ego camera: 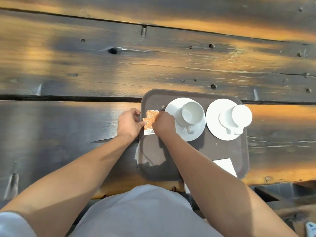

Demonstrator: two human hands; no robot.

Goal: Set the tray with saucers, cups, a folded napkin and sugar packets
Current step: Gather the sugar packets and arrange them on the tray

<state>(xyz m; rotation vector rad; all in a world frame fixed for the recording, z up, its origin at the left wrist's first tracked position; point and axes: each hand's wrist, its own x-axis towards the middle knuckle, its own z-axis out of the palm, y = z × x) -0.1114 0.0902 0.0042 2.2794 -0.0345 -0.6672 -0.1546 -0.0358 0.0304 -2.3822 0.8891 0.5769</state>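
Observation:
A dark brown tray [193, 161] lies on the wooden table. Two white saucers stand on its far half, the left saucer [172, 106] and the right saucer [213, 117], each carrying a white cup, left cup [192, 113] and right cup [239, 117]. Orange and white sugar packets [149, 123] lie at the tray's left edge. My left hand [129, 124] pinches the near packet's left side. My right hand [163, 123] pinches the packets from the right. A white folded napkin [225, 165] lies at the tray's near right corner, partly under my right forearm.
The dark plank table [153, 62] stretches wide beyond and to the left of the tray. Its near edge runs just below the tray. A small white object [186, 187] shows under the tray's near edge.

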